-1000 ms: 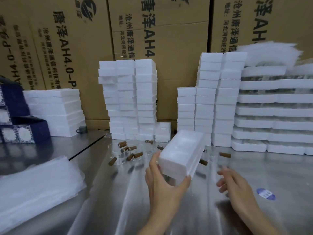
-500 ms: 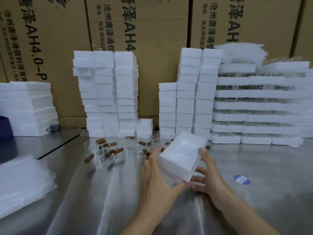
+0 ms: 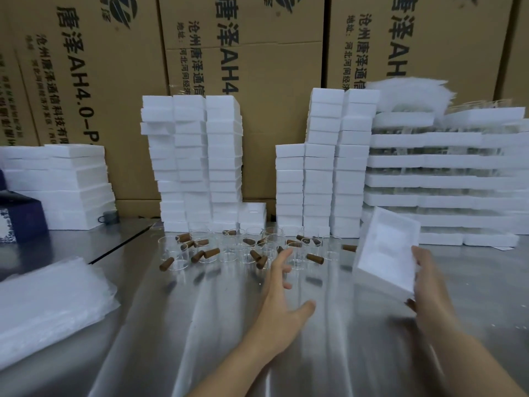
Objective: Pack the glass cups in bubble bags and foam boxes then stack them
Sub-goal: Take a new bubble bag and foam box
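Note:
My right hand (image 3: pixel 429 285) grips a white foam box (image 3: pixel 385 250) by its near right side and holds it tilted above the steel table, its hollow side facing me. My left hand (image 3: pixel 282 293) hovers empty over the table, fingers spread and stretched toward several clear glass cups with brown wooden handles (image 3: pixel 243 247) standing in a cluster. A pile of bubble bags (image 3: pixel 48 308) lies at the left.
Tall stacks of foam boxes (image 3: pixel 194 161) (image 3: pixel 326 167) stand behind the cups. Wide foam trays (image 3: pixel 446 181) rise at the right, flat foam slabs (image 3: pixel 63 184) and a dark blue box (image 3: pixel 20 219) at the left. Cardboard cartons (image 3: pixel 257 81) form the back wall.
My left hand let go of the foam box and moved toward the cups. My right hand took the box and carried it to the right. The view shifted slightly.

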